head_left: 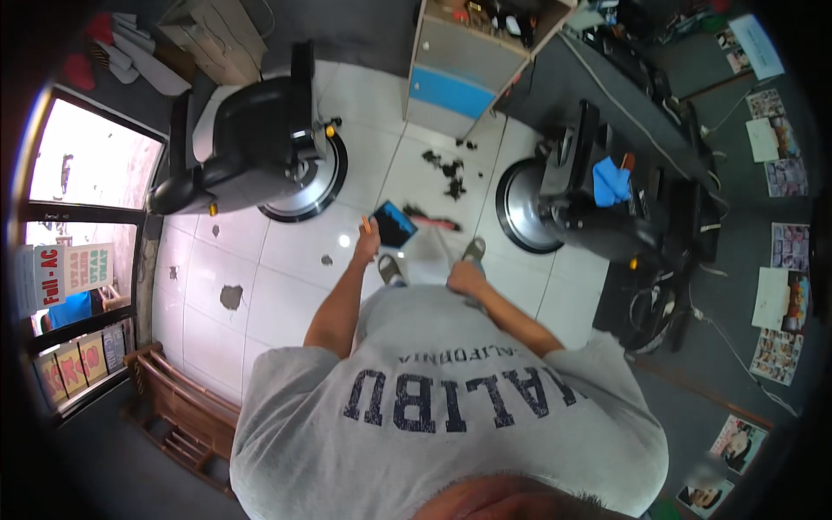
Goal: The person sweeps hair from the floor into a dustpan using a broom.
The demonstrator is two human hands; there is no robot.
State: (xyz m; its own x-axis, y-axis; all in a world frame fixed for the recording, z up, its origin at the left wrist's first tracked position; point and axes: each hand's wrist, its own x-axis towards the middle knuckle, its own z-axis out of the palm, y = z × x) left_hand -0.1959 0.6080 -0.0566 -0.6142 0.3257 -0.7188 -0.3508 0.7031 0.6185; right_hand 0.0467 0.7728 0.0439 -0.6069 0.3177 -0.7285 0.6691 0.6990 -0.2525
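Note:
My left hand [368, 244] is closed around the orange handle of a black and blue dustpan [397, 230], held low ahead of my feet. My right hand [468, 278], by my right thigh, is wrapped round the grip of a broom. Its pinkish-red head with dark bristles [432, 220] lies just right of the dustpan and is slightly blurred. Most of the broom's stick is hard to make out against the pale floor. Beyond the broom, clumps of dark hair clippings [451, 178] are scattered on the white tiles.
Black barber chairs stand on round metal bases at left [260, 130] and right [598, 221]; a blue cloth [612, 182] lies on the right one. A cabinet with a blue drawer [451, 90] stands ahead. At lower left is a wooden bench [186, 407]. Cables run along the right wall.

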